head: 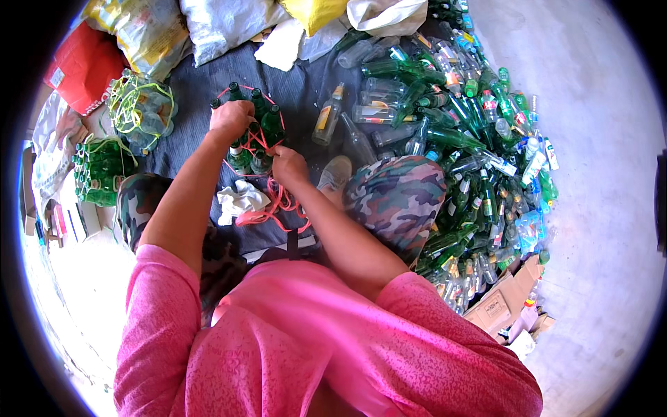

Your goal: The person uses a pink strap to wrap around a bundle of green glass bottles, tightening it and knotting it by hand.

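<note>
Several green glass bottles [271, 125] stand upright in a tight cluster before me, ringed by pink plastic twine [283, 117]. My left hand [232, 119] is curled over the bottle necks at the cluster's left side; its fingertips are hidden, so what it grips cannot be made out. At the near right edge of the cluster, my right hand [289, 166] pinches the twine, and crossed strands run from it over the bottle tops. Loose twine [279, 206] trails below that hand, beside a crumpled white cloth or paper [242, 200].
Loose bottles [464, 130] are heaped along the right. Two tied bundles, one of clear bottles [143, 109] and one of green bottles [104, 172], stand left. Full sacks [232, 23] line the back of the dark mat [190, 104]. Flattened cardboard [503, 302] lies at lower right.
</note>
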The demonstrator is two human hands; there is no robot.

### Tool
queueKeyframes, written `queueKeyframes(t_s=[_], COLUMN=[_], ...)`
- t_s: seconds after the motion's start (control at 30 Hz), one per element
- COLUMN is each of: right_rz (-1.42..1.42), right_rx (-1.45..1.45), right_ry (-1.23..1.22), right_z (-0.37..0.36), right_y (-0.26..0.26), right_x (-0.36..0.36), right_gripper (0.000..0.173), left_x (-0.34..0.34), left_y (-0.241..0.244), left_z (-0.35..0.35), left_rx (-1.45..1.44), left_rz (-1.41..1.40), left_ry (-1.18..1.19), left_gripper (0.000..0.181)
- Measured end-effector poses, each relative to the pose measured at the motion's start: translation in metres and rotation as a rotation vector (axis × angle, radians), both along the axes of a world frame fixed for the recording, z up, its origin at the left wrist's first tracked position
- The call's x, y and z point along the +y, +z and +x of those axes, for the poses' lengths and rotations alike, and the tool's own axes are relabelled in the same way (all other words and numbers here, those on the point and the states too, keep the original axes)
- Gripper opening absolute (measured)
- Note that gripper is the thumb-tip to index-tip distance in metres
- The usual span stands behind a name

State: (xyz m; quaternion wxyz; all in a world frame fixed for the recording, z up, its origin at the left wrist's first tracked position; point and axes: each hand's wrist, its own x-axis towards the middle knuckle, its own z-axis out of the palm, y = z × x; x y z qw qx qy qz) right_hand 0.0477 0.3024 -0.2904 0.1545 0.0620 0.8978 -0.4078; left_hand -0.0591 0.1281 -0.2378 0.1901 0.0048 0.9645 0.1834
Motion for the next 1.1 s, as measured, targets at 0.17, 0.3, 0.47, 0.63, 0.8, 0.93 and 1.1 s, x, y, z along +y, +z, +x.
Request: queueKeyframes(t_s=[0.17,0.3,0.47,0.63,0.8,0.93,1.1], right_rz=[0.104,0.068,0.015,0.069,0.141,0.217,0.234], right_rx=[-0.065,-0.089,-0.131,0.002,0.110,0.190,0.280], right_ry=[0.076,0.109,0.151,0.229,0.269,0.271,0.273], right_z=[0.007,0.010,0.012,0.015,0.028,0.033,0.035], right_y=[-0.004,0.013,0.013,0.014,0.032,0.042,0.030], right_x=[0.011,0.018,0.014,0.012,0.009,0.001,0.000], right_gripper=[0.028,0.026,0.026,0.030,0.027,0.023,0.023], left_x=[-0.002,-0.015,-0.014,0.020,0.034,0.046,0.046], left_y=[-0.006,-0.014,-0.003,0.017,0.017,0.031,0.002], left_z=[0.007,0.016,0.052,0.128,0.153,0.148,0.141], left_rx=[0.040,-0.026,0.203,0.477,0.217,0.198,0.357], left_rz=[-0.033,0.025,-0.151,-0.101,0.044,-0.022,0.046], left_ry=[-0.039,-0.044,-0.150,0.253,0.533,0.514,0.490], left_gripper=[0.014,0.010,0.016,0.035,0.080,0.096,0.095])
